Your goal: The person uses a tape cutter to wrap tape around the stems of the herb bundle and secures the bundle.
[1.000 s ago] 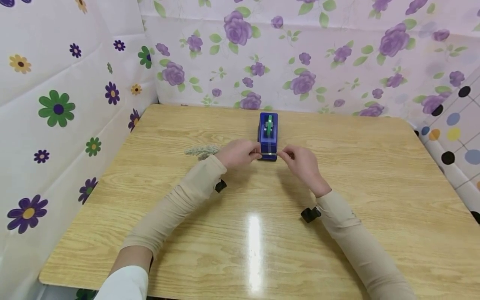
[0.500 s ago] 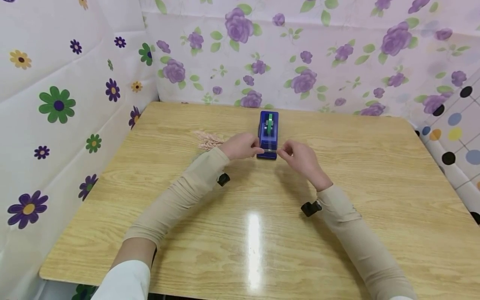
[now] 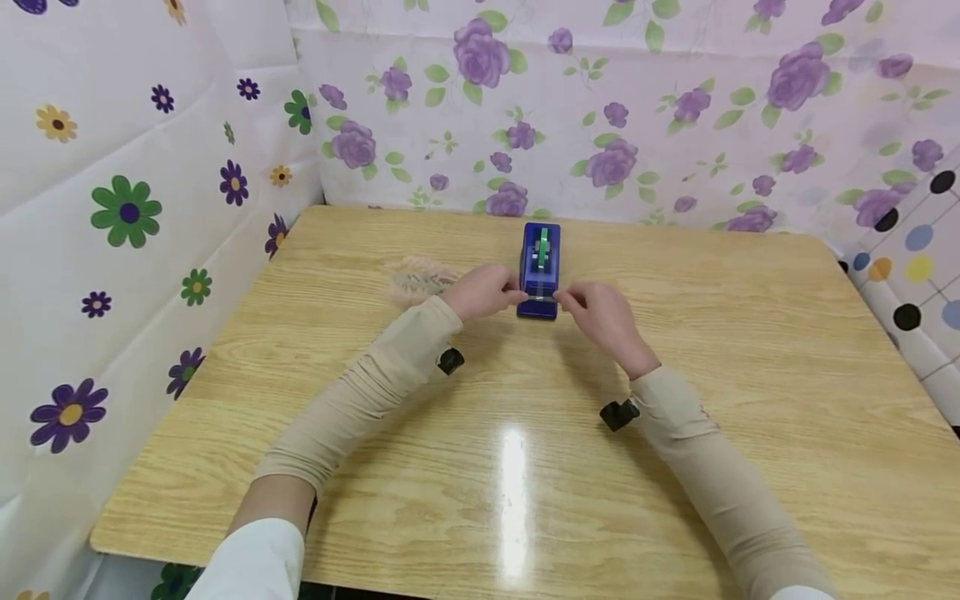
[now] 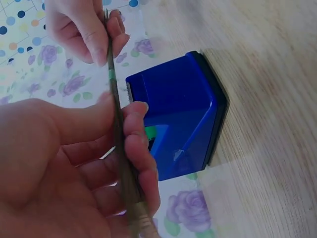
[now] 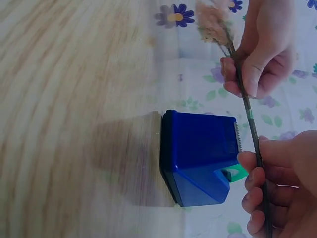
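Both hands hold a thin bundle of dried flowers crosswise over the front of a blue tape dispenser point(image 3: 537, 310). My left hand point(image 3: 483, 293) grips the stems near the fluffy heads point(image 3: 418, 282), which blur to its left. In the right wrist view the heads point(image 5: 214, 24) look pinkish. My right hand point(image 3: 602, 321) pinches the stems point(image 5: 246, 96) toward their bare ends. Between the hands a short green-tinted band point(image 4: 112, 75) circles the stems. A green roll point(image 3: 543, 248) sits in the dispenser, whose toothed cutter point(image 5: 238, 136) lies close beside the stems.
The dispenser stands near the back of a glossy wooden table point(image 3: 420, 483). Flowered cloth point(image 3: 675, 50) hangs behind the table, and another patterned cloth point(image 3: 67, 275) covers the left side. Black wrist cameras point(image 3: 618, 414) sit under both forearms.
The bundle has turned in the fingers: its heads went from grey-green to pinkish and are now blurred. Both hands shifted slightly toward the back; the dispenser stays on the table.
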